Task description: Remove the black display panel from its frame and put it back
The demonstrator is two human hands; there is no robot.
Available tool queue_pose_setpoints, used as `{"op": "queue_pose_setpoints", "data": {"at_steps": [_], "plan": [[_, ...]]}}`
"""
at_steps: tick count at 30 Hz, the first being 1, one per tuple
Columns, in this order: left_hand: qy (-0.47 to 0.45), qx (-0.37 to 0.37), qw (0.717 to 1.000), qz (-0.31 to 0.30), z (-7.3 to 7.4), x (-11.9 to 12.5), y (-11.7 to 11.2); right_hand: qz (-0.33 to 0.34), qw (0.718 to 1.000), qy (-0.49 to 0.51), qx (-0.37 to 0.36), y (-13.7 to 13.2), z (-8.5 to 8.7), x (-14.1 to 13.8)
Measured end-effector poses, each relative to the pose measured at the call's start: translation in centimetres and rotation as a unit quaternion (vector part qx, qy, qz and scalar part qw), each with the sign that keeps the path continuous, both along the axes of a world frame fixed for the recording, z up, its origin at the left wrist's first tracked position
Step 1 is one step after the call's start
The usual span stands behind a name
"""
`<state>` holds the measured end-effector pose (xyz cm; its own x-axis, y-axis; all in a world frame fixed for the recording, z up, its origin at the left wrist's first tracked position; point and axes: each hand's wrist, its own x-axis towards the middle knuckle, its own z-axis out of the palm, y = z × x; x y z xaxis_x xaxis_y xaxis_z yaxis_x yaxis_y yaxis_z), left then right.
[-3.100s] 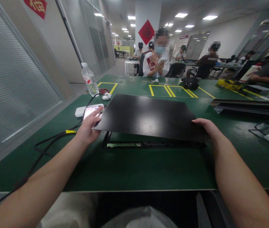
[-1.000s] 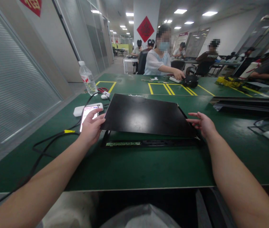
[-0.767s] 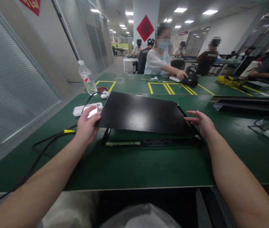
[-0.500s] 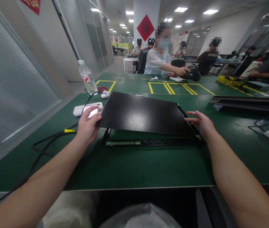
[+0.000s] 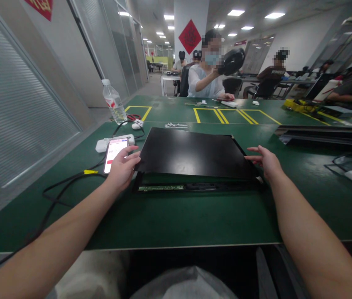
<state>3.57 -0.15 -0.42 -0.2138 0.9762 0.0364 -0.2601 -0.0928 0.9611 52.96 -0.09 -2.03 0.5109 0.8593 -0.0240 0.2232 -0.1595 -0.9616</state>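
A glossy black screen panel (image 5: 191,151) lies tilted over a black frame (image 5: 219,187), its left side raised. My left hand (image 5: 123,168) pinches the panel's left edge between thumb and fingers. At the right edge is my right hand (image 5: 265,162), fingers stretched out and apart, fingertips at the panel and frame side; whether they press on it I cannot tell. A strip of green circuit board (image 5: 161,188) shows along the frame's near side. The panel hides most of the frame's inside.
A lit phone (image 5: 115,150) and white power strip (image 5: 100,145) lie by my left hand, with a black cable (image 5: 67,177). Behind stand a water bottle (image 5: 113,101) and red-handled tool (image 5: 134,117). Dark long parts (image 5: 325,139) lie right. Opposite, a person (image 5: 207,79) holds a black headset (image 5: 232,61).
My left hand has moved right and slightly down with the panel, lowering its left side toward the frame. More of the phone shows. The person opposite has raised the black headset.
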Motion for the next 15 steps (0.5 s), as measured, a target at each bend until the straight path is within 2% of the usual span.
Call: {"op": "queue_pose_setpoints", "data": {"at_steps": [7,15], "plan": [[-0.008,-0.039,0.999,-0.007,0.43,0.31,-0.34,-0.015,1.000,-0.016,0.001,-0.14,0.23,-0.26],[0.008,-0.055,0.998,-0.024,0.14,0.35,-0.33,-0.018,0.999,-0.031,0.016,-0.02,0.04,-0.34]]}}
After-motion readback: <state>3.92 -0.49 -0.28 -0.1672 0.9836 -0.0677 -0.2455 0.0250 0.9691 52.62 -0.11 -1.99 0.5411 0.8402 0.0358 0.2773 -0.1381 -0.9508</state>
